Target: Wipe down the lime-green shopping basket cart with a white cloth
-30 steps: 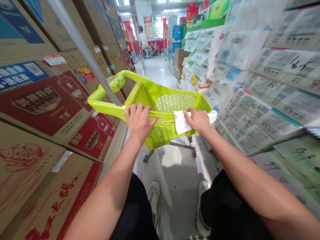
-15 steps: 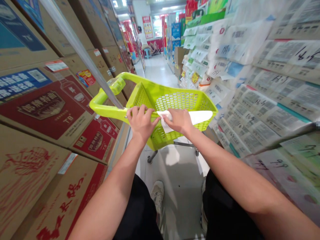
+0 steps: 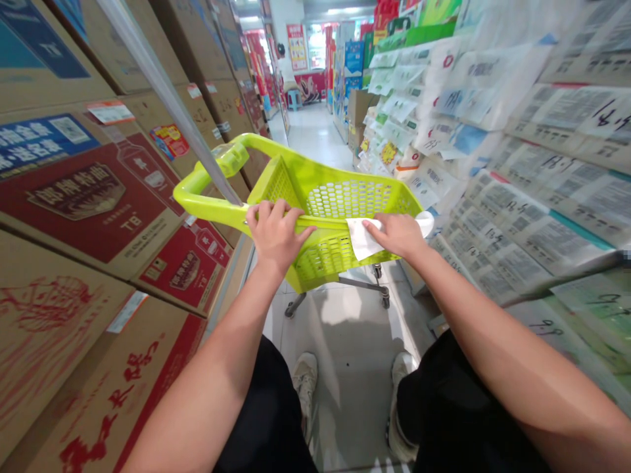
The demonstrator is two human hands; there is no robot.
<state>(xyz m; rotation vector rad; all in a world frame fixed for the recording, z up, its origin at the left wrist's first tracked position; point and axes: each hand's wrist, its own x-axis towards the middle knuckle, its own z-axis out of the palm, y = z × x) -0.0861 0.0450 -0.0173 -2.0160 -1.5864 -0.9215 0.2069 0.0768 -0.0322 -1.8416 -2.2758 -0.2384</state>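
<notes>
A lime-green shopping cart (image 3: 320,259) stands sideways before me, its handle (image 3: 194,190) towards the left. My left hand (image 3: 276,230) is closed over the near rim beside the handle end, fingers curled over the edge. Further right on the same rim, my right hand (image 3: 399,233) presses a white cloth (image 3: 363,240), which drapes over the rim and hangs down the outside. The thumb lies on top of the cloth. Another bit of white shows past the right hand's knuckles. What the fingers do inside the basket is hidden.
Stacked cardboard cartons (image 3: 73,197) line the left side, with a metal pole (image 3: 162,85) slanting in front. Shelves of white paper packs (image 3: 532,184) with handwritten prices fill the right. A tiled aisle (image 3: 315,141) runs back to a blue stool (image 3: 294,100). Cart wheels (image 3: 385,301) stand near my feet.
My right hand has slid right along the cart's near rim, taking the white cloth with it. The left hand stays at nearly the same spot on the rim.
</notes>
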